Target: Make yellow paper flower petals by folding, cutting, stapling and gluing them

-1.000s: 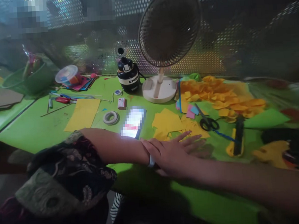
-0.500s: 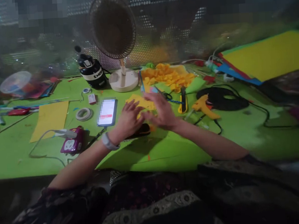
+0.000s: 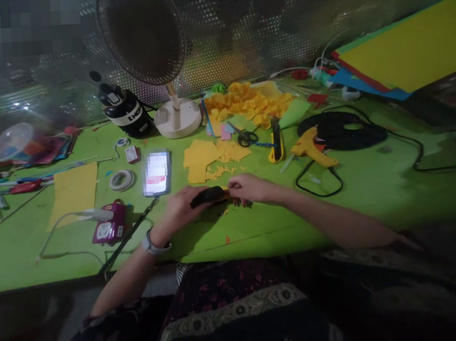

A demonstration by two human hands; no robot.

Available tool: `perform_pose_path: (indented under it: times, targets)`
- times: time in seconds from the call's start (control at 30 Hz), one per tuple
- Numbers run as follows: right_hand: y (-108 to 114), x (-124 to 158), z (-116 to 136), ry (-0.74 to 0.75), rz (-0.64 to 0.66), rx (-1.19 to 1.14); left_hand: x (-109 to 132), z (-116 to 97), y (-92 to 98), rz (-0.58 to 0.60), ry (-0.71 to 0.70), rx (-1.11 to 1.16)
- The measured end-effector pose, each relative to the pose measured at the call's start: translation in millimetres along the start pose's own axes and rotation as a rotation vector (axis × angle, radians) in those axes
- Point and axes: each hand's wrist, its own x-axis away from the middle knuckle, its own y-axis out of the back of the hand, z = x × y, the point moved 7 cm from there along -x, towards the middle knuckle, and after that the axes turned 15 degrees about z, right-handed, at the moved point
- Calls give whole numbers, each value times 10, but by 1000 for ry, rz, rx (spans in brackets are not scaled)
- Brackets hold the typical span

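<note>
My left hand (image 3: 176, 212) is closed around a black oblong tool (image 3: 207, 196), rounded at its right end; its exact kind does not show. At that end my right hand (image 3: 248, 189) pinches a small yellow-orange paper piece (image 3: 225, 192), partly hidden by the fingers. Just beyond the hands lie yellow paper pieces (image 3: 197, 164) and small yellow scraps (image 3: 220, 172). A phone (image 3: 156, 172) with a lit screen rests left of them. Farther back are dark-handled scissors (image 3: 248, 138) and a yellow-black box cutter (image 3: 276, 142).
A yellow glue gun (image 3: 314, 147) and its black cord lie right. Behind are a heap of orange paper petals (image 3: 249, 105), a fan (image 3: 176, 119) and a black bottle (image 3: 128, 115). Left are a tape roll (image 3: 121, 180), a purple plug adapter (image 3: 109, 224) and yellow paper (image 3: 74, 190).
My hands were apart from the tool, fingers spread above the yellow paper. They have come down nearer me, the left gripping the black tool, the right pinching paper. The view has shifted and tilted.
</note>
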Motion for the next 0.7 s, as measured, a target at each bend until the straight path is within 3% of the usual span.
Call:
perform_pose_path:
  times: [0.27, 0.5, 0.6, 0.7]
  targets:
    - [11, -20, -74, -24, 10, -12, 49, -24, 61, -61, -33, 0]
    - [167, 142, 69, -71, -20, -137, 106, -99, 210, -100, 45, -8]
    - [292, 230, 156, -44, -115, -161, 125, -78, 353, -148, 135, 4]
    - [356, 267, 191, -31, -193, -193, 85, -10, 631, -274, 260, -35]
